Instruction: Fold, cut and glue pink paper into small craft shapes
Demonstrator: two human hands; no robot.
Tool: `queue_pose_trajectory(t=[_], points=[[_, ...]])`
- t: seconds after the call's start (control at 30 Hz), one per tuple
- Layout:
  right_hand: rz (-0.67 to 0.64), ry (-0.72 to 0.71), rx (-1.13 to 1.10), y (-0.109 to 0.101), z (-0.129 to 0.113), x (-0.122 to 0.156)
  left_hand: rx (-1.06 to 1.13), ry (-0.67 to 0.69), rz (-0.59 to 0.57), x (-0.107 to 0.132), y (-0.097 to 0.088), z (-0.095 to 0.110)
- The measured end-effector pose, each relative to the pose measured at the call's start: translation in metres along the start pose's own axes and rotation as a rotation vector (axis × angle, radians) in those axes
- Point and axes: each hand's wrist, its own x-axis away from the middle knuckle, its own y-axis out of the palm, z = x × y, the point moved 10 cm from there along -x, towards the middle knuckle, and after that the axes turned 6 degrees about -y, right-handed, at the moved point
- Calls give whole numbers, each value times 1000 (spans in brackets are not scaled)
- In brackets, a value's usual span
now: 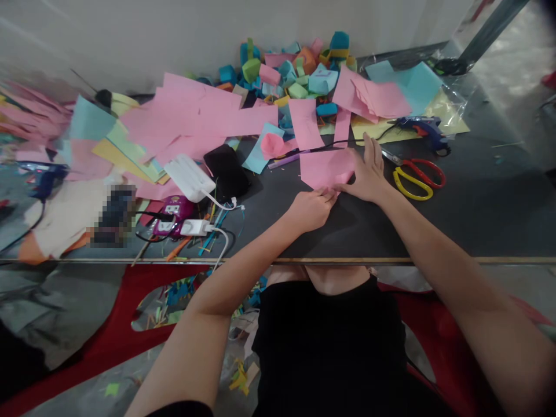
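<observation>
A pink paper sheet lies on the dark table in front of me. My left hand is closed in a pinch on the sheet's near corner. My right hand lies flat on the sheet's right part, fingers stretched out and pressing it down. Just right of that hand lie scissors with red and yellow handles. A rolled pink paper piece sits behind the sheet.
Loose pink, blue and yellow sheets cover the table's back left. A heap of folded colored paper pieces stands at the back. A blue glue gun, a white charger, a black pouch and cables lie around.
</observation>
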Motion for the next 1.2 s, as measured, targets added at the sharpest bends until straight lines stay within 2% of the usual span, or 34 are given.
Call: queue_pose_trajectory(t=[0.1,0.23,0.43,0.53,0.67,0.77,0.83,0.9,1.1,1.2], points=[[30,32,-21,6,24,-3,-7,-5,-25,0,1,0],[87,149,-26,-3,58,-4,-6,-2,-22,0,-2,1],[-45,362,21,-11,79,2,9,7,2,1,-1,0],[14,307,-4,-16,70,0,13,1,0,1,1,-1],[135,88,-14,-23,34,-2,14,-3,-3,0,1,-1],[58,-53,-32,-12,3,-2,7,0,11,0,1,-1],[28,-96,-72,-7,-6,-2,5,6,25,0,1,-1],[29,-96,-93,-4,-2,-4,3,12,38,1,1,-1],[115,3,-53,-10,36,-8,12,34,57,1,-1,2],[106,-11,-67,-9,29,-5,12,27,52,1,-1,2]])
